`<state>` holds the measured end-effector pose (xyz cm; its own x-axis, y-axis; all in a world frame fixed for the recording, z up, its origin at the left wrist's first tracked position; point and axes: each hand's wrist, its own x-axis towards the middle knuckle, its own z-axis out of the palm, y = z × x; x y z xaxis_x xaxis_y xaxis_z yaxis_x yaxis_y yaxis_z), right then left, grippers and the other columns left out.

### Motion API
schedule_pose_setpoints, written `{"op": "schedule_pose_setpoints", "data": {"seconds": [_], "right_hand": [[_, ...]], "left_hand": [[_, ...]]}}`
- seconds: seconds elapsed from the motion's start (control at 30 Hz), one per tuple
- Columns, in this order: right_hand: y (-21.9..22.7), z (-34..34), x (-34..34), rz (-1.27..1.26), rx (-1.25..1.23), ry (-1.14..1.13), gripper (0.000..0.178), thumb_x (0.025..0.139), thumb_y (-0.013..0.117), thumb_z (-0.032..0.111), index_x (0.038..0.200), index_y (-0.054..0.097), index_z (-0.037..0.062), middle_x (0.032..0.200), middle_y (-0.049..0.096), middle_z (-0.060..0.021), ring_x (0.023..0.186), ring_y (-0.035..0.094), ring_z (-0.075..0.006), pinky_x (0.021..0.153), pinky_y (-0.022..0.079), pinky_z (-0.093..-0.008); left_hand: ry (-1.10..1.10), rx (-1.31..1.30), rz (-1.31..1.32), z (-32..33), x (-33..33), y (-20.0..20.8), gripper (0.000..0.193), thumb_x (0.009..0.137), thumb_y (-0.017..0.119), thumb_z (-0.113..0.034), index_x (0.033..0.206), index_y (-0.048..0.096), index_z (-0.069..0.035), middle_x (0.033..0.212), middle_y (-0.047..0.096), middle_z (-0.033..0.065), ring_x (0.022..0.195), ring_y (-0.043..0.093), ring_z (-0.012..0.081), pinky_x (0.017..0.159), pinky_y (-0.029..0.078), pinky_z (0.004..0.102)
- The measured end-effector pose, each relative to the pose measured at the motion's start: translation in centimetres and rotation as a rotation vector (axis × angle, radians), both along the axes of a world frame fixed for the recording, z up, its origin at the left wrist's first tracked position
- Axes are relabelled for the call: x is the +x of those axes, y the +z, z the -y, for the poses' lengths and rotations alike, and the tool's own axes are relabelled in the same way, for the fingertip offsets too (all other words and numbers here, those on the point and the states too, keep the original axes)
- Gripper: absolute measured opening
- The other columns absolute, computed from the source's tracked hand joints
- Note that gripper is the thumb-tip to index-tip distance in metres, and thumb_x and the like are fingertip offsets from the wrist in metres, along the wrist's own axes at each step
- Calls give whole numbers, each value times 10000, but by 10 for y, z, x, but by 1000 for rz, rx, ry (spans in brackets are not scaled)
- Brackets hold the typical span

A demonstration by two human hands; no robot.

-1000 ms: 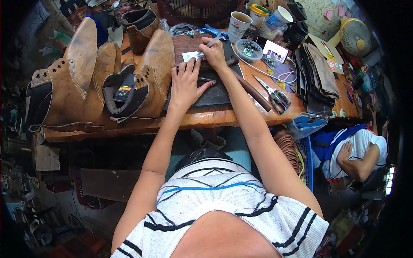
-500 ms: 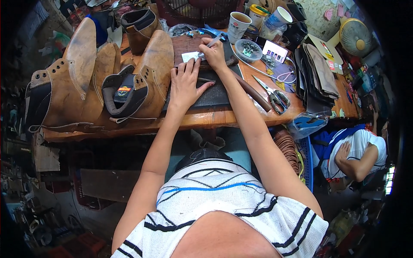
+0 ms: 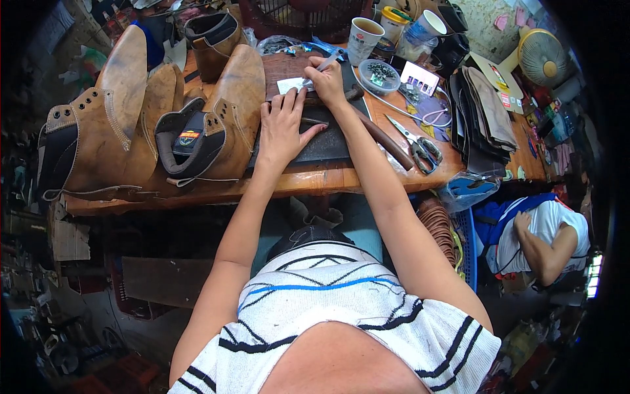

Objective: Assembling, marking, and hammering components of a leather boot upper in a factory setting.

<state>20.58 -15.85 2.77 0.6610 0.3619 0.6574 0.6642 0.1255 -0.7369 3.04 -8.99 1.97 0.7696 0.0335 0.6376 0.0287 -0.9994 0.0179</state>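
Observation:
My right hand (image 3: 326, 83) is closed around a pen (image 3: 331, 60), its tip down at a small white slip of paper (image 3: 287, 85). Fingers spread, my left hand (image 3: 282, 128) lies flat just below, its fingertips at the slip's lower edge. Under both hands are a brown board (image 3: 282, 64) and a black mat (image 3: 328, 150). A hammer with a curved brown handle (image 3: 386, 140) lies partly beneath my right forearm. Just right of it rest open scissors (image 3: 425, 152). Left of my left hand stand brown leather boots (image 3: 226, 125) with unlaced eyelets.
A cup of brown drink (image 3: 363, 43) and a tub of small eyelets (image 3: 379, 75) stand beyond my right hand. Stacked leather pieces (image 3: 484, 111) lie at right, near a small fan (image 3: 542, 56). Below the table's right side, another person (image 3: 545, 240) sits beside a blue basket (image 3: 467, 246).
My hands, the pen and the slip look almost unchanged. At the right, the other person's hand and arm have shifted slightly.

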Motion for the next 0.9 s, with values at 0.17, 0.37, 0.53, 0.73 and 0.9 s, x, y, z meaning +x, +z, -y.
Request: {"op": "schedule_pose_setpoints", "data": {"seconds": [0.17, 0.37, 0.53, 0.73, 0.9], "right_hand": [[-4, -1, 4, 3, 24, -9, 246, 728, 610, 173, 633, 491, -20, 533, 392, -116, 500, 420, -133, 485, 328, -360], [-7, -3, 6, 1, 18, -24, 244, 725, 608, 172, 636, 491, -22, 532, 392, -114, 500, 426, -130, 486, 332, -359], [0, -2, -1, 22, 34, -30, 231, 724, 608, 167, 636, 508, -23, 527, 392, -109, 499, 440, -122, 484, 337, -351], [1, 0, -3, -6, 22, -45, 228, 727, 605, 165, 633, 512, -21, 526, 396, -103, 499, 441, -112, 483, 336, -342], [1, -2, -3, -6, 30, -48, 243, 729, 607, 167, 623, 491, -17, 525, 374, -86, 503, 410, -104, 480, 325, -341]], "left_hand": [[8, 4, -15, 1, 0, 2, 869, 817, 639, -665, 1410, 525, -41, 1317, 528, 85, 1138, 466, 248, 959, 354, 400], [7, 9, 2, 0, 0, 1, 867, 818, 638, -665, 1410, 524, -42, 1320, 524, 84, 1143, 466, 247, 967, 351, 403], [6, 2, -13, 0, -1, 1, 870, 819, 644, -659, 1421, 512, -45, 1332, 521, 86, 1153, 464, 248, 974, 351, 408], [13, 2, -15, 1, -1, 2, 867, 821, 644, -656, 1421, 514, -44, 1340, 522, 88, 1156, 463, 252, 973, 350, 412], [6, 3, -11, 0, -1, 1, 866, 825, 633, -664, 1417, 517, -42, 1339, 524, 87, 1154, 464, 251, 970, 351, 408]]}}
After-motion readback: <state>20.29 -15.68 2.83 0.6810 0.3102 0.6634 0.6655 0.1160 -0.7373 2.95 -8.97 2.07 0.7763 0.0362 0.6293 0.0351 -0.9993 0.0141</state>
